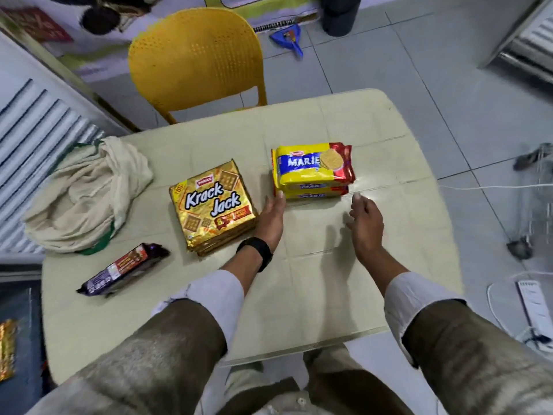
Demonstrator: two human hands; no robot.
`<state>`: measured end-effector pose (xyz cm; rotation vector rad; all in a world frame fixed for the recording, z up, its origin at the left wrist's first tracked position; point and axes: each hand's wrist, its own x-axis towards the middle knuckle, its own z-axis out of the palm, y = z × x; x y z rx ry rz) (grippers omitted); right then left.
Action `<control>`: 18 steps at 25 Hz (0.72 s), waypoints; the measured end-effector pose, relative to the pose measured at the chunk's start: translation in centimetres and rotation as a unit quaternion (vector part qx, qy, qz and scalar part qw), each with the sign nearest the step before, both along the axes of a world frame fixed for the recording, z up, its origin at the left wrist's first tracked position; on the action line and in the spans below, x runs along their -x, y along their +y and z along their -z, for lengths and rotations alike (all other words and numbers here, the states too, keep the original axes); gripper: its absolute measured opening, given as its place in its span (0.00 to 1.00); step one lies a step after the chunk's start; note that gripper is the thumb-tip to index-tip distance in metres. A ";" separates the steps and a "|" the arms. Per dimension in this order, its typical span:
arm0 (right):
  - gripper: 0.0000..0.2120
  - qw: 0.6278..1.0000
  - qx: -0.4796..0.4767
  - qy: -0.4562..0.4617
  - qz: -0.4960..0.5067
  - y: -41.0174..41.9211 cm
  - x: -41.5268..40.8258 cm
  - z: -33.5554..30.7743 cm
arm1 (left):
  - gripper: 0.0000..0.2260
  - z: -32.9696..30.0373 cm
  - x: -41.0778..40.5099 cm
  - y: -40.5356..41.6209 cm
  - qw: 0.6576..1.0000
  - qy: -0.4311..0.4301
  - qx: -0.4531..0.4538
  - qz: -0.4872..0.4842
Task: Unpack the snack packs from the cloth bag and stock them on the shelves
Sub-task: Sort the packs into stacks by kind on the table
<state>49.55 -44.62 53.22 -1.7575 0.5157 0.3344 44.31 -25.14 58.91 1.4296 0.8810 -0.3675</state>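
Here, open hands flanking Marie packs.

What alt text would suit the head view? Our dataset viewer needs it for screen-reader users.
Both hands, left hand and right hand, reach open toward a stack of Marie biscuit packs on a beige table. A Krack Jack stack, a dark biscuit roll and a crumpled cloth bag lie further left; a yellow chair stands behind.

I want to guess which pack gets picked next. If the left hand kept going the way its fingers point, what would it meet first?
Most likely the Marie biscuit stack. The left hand is open, its fingertips right at the stack's near left corner; contact is unclear.
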 end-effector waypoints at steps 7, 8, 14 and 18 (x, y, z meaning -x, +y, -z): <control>0.33 0.987 -0.159 -0.011 0.013 1.1 -7.2 2.2 | 0.29 4.2 -6.9 -0.6 0.990 -0.069 -0.057 -0.108; 0.29 0.987 -0.160 -0.019 0.014 1.4 -7.9 2.8 | 0.28 5.1 -7.5 -0.3 0.989 -0.072 -0.053 -0.120; 0.22 0.978 -0.207 -0.001 0.001 2.5 -8.7 4.6 | 0.24 8.3 -8.1 -0.2 0.975 -0.096 0.027 -0.201; 0.27 0.975 -0.217 0.006 0.035 2.5 -8.3 1.7 | 0.25 5.7 -7.2 -1.5 0.971 -0.093 0.064 -0.213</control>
